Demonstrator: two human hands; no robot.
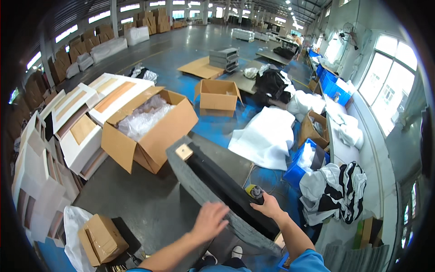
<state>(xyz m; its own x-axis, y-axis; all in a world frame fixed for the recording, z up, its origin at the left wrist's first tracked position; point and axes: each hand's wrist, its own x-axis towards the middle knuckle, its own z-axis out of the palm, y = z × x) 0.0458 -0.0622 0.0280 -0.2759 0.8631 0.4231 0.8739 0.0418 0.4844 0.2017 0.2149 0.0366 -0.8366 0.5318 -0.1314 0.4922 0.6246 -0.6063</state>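
Observation:
Across the dark worktop (pixel 131 199) stands a long grey fabric-covered frame (pixel 199 190), set slantwise in front of me. Its inner channel is black, and a pale wooden block (pixel 183 152) sits in the far end. My left hand (pixel 211 220) is over the near side of the frame, fingers stretched out and holding nothing; whether it touches the fabric I cannot tell. My right hand (pixel 268 206) closes around a yellow-and-black hand tool (pixel 255 191) by the frame's right side. The palm hides most of the tool, so its exact kind does not show.
A carton (pixel 156 136) with clear plastic wrap stands beyond the frame, left of an open carton (pixel 218 97). White wooden frames (pixel 79 136) are stacked at left. A small taped box (pixel 102 240) lies near left. White foam sheets (pixel 265 136) and a blue bin (pixel 301 163) are at right.

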